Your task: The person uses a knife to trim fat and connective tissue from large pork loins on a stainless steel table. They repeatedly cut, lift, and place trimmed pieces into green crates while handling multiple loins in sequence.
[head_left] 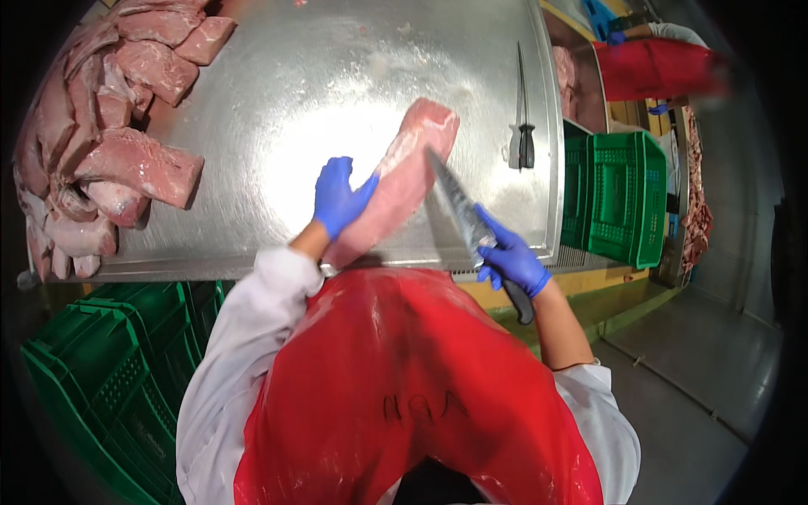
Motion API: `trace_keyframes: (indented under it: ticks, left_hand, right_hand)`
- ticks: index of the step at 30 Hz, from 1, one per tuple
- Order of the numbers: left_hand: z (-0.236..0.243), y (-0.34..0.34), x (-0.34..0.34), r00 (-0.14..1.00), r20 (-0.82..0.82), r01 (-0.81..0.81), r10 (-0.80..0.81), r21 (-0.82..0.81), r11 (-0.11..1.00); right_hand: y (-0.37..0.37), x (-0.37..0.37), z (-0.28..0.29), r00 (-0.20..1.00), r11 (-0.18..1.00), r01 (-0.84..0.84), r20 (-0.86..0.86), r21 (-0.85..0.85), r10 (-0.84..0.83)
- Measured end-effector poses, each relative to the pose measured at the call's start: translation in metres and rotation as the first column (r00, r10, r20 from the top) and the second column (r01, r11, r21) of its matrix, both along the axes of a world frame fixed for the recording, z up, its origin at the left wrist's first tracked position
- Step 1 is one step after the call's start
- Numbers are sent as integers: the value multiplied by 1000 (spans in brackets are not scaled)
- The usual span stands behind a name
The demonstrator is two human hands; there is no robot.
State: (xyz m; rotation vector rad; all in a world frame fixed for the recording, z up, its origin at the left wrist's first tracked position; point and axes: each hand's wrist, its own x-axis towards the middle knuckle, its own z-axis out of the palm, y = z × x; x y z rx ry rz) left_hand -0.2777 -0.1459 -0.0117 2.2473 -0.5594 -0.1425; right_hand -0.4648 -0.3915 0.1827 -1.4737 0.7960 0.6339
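A long slab of pale pink meat [402, 181] lies slantwise on the steel table, its near end at the front edge. My left hand [341, 200], in a blue glove, is against its left side, thumb touching the meat and the other fingers stretched out over the table. My right hand [513, 263], also gloved in blue, is closed round the dark handle of a large knife [459, 198]. The blade points up and left, its tip at the right side of the slab near the far end. Whether the tip cuts into the meat I cannot tell.
Several meat pieces [139, 164] are heaped at the table's left. A sharpening steel [524, 118] lies near the right edge of the steel table [278, 50]. Green crates [619, 198] stand to the right, others [109, 362] below left. Another person in a red apron [652, 69] works at far right.
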Motion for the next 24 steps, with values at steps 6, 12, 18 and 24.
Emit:
trace_keyframes:
  ticks: [6, 12, 18, 24]
  left_hand:
    - [14, -143, 73, 946, -325, 84, 2, 251, 964]
    - [-36, -121, 110, 933, -335, 191, -129, 159, 969]
    - [-38, -127, 102, 956, -148, 280, -254, 194, 940]
    - [-14, -127, 89, 978, -174, 138, -116, 121, 983]
  right_hand:
    - [-62, 39, -52, 939, 965, 190, 319, -179, -126]
    - [-26, 101, -94, 911, 977, 188, 391, -105, -133]
    - [-21, 156, -141, 944, 943, -108, 265, -314, 196]
    - [-31, 106, -139, 790, 718, -390, 190, -577, 583]
